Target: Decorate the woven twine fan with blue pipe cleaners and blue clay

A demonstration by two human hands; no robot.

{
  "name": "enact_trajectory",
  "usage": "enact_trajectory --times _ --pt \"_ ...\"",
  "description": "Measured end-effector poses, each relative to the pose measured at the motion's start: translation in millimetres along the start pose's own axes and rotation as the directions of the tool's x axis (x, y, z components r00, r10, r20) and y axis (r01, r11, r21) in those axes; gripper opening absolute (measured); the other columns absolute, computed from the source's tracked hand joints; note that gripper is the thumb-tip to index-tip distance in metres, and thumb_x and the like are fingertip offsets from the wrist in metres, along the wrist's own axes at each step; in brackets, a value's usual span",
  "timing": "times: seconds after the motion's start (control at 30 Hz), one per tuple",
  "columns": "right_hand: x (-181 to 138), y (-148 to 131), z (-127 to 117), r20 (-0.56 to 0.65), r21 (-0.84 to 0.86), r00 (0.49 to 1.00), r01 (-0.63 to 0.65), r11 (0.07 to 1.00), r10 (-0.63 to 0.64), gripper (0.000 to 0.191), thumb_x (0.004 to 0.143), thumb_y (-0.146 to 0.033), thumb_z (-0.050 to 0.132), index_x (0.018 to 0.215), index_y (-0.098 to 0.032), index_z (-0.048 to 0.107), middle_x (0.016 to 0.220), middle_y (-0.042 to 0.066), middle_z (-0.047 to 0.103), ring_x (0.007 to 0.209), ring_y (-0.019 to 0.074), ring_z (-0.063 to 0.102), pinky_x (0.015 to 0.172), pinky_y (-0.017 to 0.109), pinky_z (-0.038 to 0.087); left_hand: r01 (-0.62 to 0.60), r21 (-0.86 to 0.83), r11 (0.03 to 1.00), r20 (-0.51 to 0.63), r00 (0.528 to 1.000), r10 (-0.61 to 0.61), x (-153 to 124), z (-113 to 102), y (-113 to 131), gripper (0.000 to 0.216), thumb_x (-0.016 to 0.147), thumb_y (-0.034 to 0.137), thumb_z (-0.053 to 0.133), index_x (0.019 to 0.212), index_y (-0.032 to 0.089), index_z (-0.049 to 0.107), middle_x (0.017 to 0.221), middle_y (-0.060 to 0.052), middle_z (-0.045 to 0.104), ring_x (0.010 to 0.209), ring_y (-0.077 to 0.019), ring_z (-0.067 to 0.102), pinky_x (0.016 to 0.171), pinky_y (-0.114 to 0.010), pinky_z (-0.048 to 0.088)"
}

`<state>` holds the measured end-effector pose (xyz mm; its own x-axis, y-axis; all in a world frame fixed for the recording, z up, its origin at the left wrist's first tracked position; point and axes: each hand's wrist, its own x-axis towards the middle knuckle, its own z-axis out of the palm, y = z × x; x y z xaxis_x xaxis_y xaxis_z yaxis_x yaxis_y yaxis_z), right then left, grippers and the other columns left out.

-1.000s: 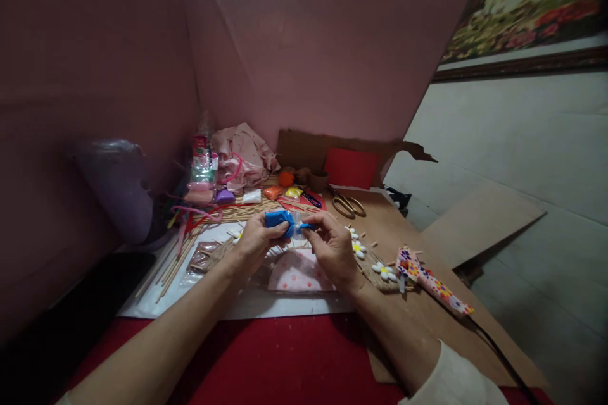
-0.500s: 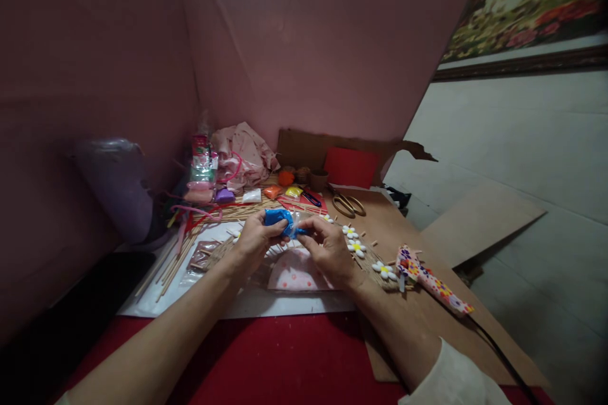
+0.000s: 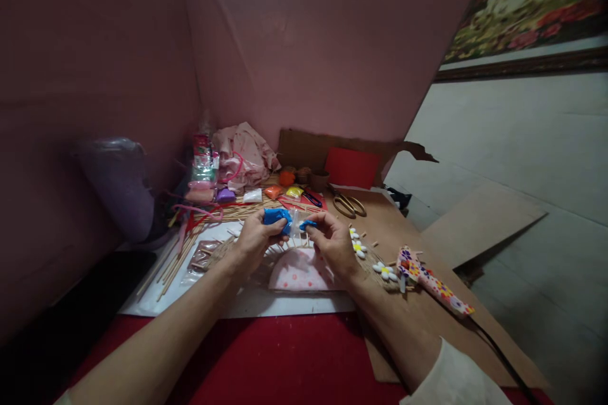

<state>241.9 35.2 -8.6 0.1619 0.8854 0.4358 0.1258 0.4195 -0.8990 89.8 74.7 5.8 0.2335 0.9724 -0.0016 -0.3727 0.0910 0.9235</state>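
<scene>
My left hand (image 3: pixel 253 242) pinches a small clear packet of blue modelling clay (image 3: pixel 276 218) between thumb and fingers. A separate lump of blue clay (image 3: pixel 308 225) is held in the fingertips of my right hand (image 3: pixel 336 245), just right of the packet's clear open end. Below both hands lies a half-round piece of pink dotted fabric (image 3: pixel 297 272). Around it runs a twine-wrapped arc (image 3: pixel 370 262) with short sticks poking out and white daisies (image 3: pixel 384 271) with yellow centres on it. My forearms and hands cover part of the arc.
Packets of orange (image 3: pixel 273 192), yellow (image 3: pixel 294 192) and white clay (image 3: pixel 253 195) lie behind the hands, near scissors (image 3: pixel 349 204). Thin wooden sticks (image 3: pixel 173 266) are at left. A flower-patterned glue gun (image 3: pixel 434 285) rests on the cardboard (image 3: pixel 456 329) at right, its cord trailing forward.
My right hand has moved slightly right, away from the packet. The blue clay in its fingers now shows apart from the clay in the packet.
</scene>
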Motion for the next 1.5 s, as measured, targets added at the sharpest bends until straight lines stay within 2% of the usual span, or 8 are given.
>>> enact_trajectory --times 0.23,0.53,0.67,0.9,1.1,1.3,1.4,1.5 --pt "1 2 -2 -0.105 -0.083 0.991 0.072 0.994 -0.081 0.013 0.078 -0.028 0.060 0.087 -0.018 0.059 0.074 0.000 0.059 0.059 0.0114 0.054 0.052 0.022 0.044 -0.015 0.032 0.999 -0.010 1.000 0.016 0 -1 -3 0.030 0.057 0.017 0.075 0.077 0.013 0.053 0.058 0.001 0.061 0.041 -0.0106 0.056 0.039 -0.020 0.043" --pt "4 -7 2 -0.054 0.199 0.992 -0.104 0.975 0.117 0.025 0.072 -0.030 0.065 0.085 -0.020 0.046 0.065 -0.004 0.058 0.045 0.0092 0.050 0.041 0.021 0.040 -0.023 0.016 1.000 -0.011 1.000 0.023 1 -1 -4 0.031 0.055 0.011 0.074 0.080 0.011 0.057 0.062 -0.001 0.064 0.050 -0.0133 0.062 0.047 -0.023 0.050" --pt "2 -4 1 -0.042 0.071 0.993 -0.105 0.992 0.108 0.021 0.076 -0.035 0.061 0.085 -0.018 0.054 0.052 -0.008 0.047 0.040 0.0077 0.042 0.039 0.020 0.033 -0.004 -0.017 1.000 -0.015 1.000 0.004 0 0 -1 0.027 0.057 0.009 0.072 0.079 0.010 0.057 0.062 -0.002 0.064 0.049 -0.0133 0.062 0.046 -0.023 0.050" --pt "1 -3 1 0.001 -0.166 0.996 -0.093 0.982 0.094 0.027 0.073 -0.042 0.065 0.067 -0.017 0.059 0.056 -0.003 0.052 0.049 0.0099 0.042 0.045 0.022 0.033 0.004 -0.026 1.000 0.014 1.000 -0.003 -5 4 3 0.026 0.059 0.009 0.071 0.081 0.010 0.058 0.066 -0.004 0.066 0.053 -0.0158 0.065 0.048 -0.023 0.052" --pt "-1 1 3 0.000 0.089 0.980 -0.199 0.976 0.200 0.026 0.074 -0.043 0.064 0.070 -0.019 0.053 0.046 -0.008 0.039 0.038 0.0066 0.030 0.036 0.019 0.023 0.040 -0.072 0.997 0.068 0.997 -0.035 -8 6 2 0.027 0.060 0.006 0.070 0.083 0.012 0.057 0.071 -0.004 0.066 0.056 -0.0150 0.065 0.049 -0.022 0.051" --pt "-3 -9 10 0.073 0.535 0.951 -0.292 0.793 0.301 0.031 0.069 -0.038 0.070 0.068 -0.018 0.046 0.054 -0.007 0.041 0.043 0.0046 0.033 0.035 0.014 0.027 0.155 -0.141 0.978 0.254 0.960 -0.116 -9 3 2 0.033 0.060 0.004 0.070 0.087 0.017 0.055 0.079 -0.003 0.067 0.065 -0.0154 0.065 0.053 -0.023 0.051" --pt "-3 -12 11 0.098 0.598 0.935 -0.329 0.731 0.340 0.031 0.067 -0.034 0.072 0.069 -0.018 0.046 0.056 -0.007 0.044 0.043 0.0038 0.034 0.034 0.013 0.027 0.175 -0.123 0.977 0.318 0.939 -0.128 -12 2 4 0.035 0.057 0.002 0.071 0.087 0.016 0.057 0.080 -0.003 0.067 0.067 -0.0146 0.064 0.054 -0.022 0.049" --pt "-3 -9 11 0.059 0.541 0.941 -0.311 0.781 0.334 0.033 0.068 -0.038 0.072 0.070 -0.018 0.046 0.053 -0.008 0.042 0.040 0.0033 0.032 0.033 0.013 0.026 0.156 -0.089 0.984 0.334 0.935 -0.118 -14 2 6 0.034 0.055 0.003 0.073 0.084 0.016 0.060 0.079 -0.003 0.067 0.067 -0.0136 0.063 0.060 -0.023 0.049"
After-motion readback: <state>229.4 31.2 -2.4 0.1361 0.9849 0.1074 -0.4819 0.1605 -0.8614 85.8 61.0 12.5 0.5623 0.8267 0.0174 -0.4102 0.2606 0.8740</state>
